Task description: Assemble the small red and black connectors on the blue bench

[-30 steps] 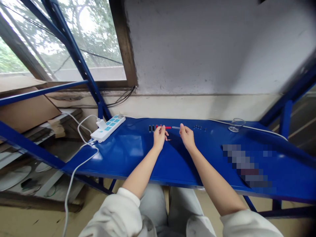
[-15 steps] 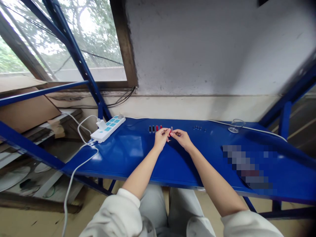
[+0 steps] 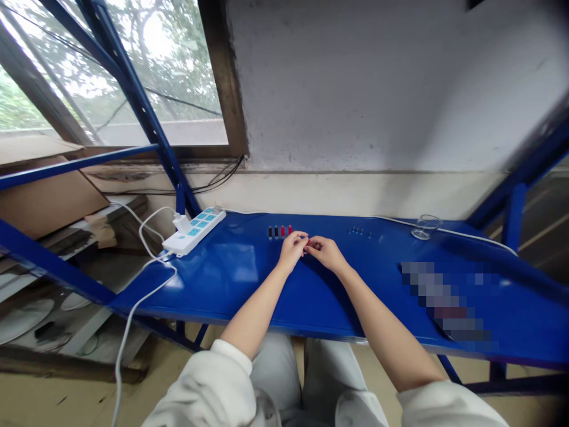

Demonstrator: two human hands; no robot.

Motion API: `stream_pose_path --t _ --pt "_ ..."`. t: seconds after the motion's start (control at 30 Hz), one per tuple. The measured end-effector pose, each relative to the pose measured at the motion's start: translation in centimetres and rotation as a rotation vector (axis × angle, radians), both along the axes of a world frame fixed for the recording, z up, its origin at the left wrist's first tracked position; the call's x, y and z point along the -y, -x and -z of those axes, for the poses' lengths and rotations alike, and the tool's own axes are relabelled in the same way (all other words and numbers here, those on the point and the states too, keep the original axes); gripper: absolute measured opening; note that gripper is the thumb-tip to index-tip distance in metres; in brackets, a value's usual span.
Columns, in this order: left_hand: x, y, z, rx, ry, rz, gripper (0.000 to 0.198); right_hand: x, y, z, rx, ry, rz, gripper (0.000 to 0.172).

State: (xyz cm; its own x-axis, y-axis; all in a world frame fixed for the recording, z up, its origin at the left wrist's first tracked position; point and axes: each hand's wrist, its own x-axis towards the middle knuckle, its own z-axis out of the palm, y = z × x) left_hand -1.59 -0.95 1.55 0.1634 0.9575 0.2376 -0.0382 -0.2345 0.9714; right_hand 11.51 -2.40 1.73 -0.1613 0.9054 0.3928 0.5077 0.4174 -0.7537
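A small red piece is showing above the middle of the glossy blue worktop, most of its length hiding behind fingers. Nearest, at six o'clock from it, two legs in light grey trousers are reaching under the worktop's front edge. Toward four o'clock a long dark item, masked by pixelation, is lying aslant. The bare left hand and bare right hand are meeting at the centre, both pinching the small red piece with curled fingers. Just beyond, at ten o'clock, two black cylinders and two red cylinders are forming a short row. Between two and three, tiny dark pieces are clustering. Near three, a clear round cup is standing by a white cable; near nine, a white power strip with blue sockets is lying. Farthest, at twelve, a grey plastered wall is rising; between ten and eleven, a brown-framed window is showing green foliage.
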Motion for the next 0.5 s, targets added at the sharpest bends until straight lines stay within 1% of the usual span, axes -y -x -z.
stream_pose_path --t 0.07,0.13,0.23,0.3,0.4,0.5 --pt "-0.1 -0.1 0.3 -0.040 -0.003 -0.018 0.017 0.1 0.0 -0.1 0.074 -0.034 0.025 0.017" --pt "-0.3 -0.1 0.5 -0.124 -0.018 -0.067 0.018 0.1 -0.1 0.0 0.129 -0.055 0.054 0.015" --pt "-0.3 0.0 0.6 -0.344 -0.121 -0.162 0.021 -0.1 -0.4 0.4 0.164 -0.044 0.142 0.013" --pt "0.0 0.0 0.6 -0.522 -0.209 -0.195 0.022 -0.4 -0.7 0.7 0.156 -0.020 0.228 0.013" --pt "0.6 0.1 0.5 -0.759 -0.298 -0.203 0.024 -1.3 -1.4 0.9 0.089 0.034 0.362 0.018" --pt "1.1 0.1 0.2 -0.902 -0.357 -0.199 0.029 -2.7 -2.2 0.7 0.047 0.093 0.461 0.019"
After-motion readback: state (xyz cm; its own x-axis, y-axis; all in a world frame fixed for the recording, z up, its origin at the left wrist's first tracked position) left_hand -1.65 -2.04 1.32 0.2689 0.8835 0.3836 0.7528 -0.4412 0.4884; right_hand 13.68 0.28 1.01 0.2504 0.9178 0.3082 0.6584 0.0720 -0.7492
